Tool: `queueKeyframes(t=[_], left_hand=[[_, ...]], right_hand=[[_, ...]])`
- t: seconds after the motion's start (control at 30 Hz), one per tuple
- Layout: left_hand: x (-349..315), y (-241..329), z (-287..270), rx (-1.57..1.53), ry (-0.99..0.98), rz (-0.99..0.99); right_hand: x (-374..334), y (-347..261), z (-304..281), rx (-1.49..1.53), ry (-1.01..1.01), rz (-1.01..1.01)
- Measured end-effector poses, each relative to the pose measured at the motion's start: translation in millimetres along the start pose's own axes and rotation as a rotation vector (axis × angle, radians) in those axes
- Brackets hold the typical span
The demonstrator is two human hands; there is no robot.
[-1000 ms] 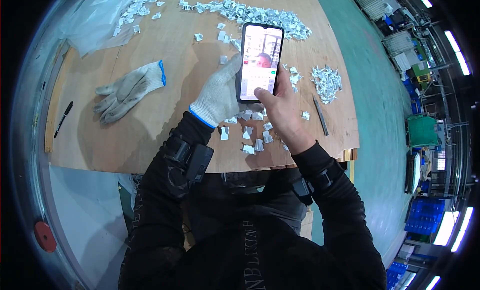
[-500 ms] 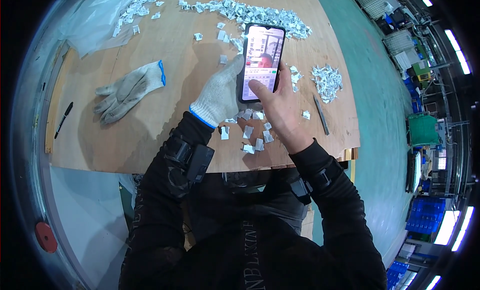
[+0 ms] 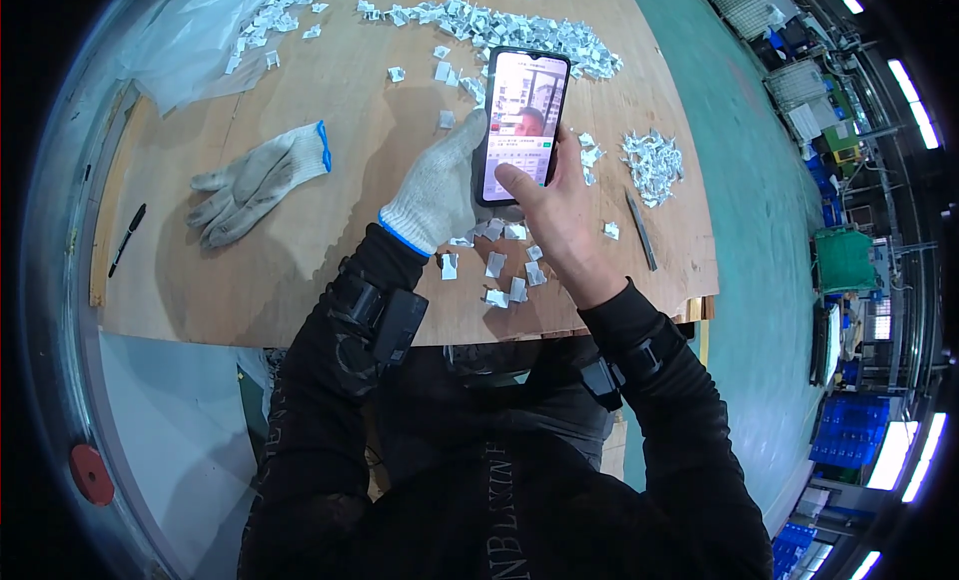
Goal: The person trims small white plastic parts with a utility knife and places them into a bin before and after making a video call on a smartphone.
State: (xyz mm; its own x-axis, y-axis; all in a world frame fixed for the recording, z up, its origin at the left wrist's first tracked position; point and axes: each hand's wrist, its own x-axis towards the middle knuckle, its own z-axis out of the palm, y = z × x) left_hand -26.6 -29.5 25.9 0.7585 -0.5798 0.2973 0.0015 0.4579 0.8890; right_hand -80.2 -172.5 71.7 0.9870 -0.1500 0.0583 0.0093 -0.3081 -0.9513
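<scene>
A loose glove [image 3: 265,185] lies near nine o'clock from the black phone [image 3: 526,90], which the gloved left hand [image 3: 437,185], curled at eight, and bare right hand [image 3: 561,215], half-closed at five, thumb over the screen, grip between them, with a silvery pile [image 3: 652,167] towards four.

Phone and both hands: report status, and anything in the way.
Left hand gloved, gripping phone. Right hand bare, thumb over phone's lower part. Small silvery pieces scattered nearby on table.
</scene>
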Motion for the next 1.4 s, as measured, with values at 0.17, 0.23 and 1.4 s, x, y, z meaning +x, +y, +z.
queueKeyframes(t=[0.17,0.23,1.4], left_hand=[[1.1,1.0,-0.5,-0.435,0.044,-0.153],[1.1,-0.4,-1.0,-0.487,0.032,-0.154],[-0.9,0.9,1.3,0.138,0.015,0.125]], right_hand=[[0.5,5.7,-4.5,0.085,-0.072,-0.035],[-0.6,4.2,-4.8,0.083,-0.072,-0.034],[0.1,0.4,-1.7,0.012,-0.045,0.000]])
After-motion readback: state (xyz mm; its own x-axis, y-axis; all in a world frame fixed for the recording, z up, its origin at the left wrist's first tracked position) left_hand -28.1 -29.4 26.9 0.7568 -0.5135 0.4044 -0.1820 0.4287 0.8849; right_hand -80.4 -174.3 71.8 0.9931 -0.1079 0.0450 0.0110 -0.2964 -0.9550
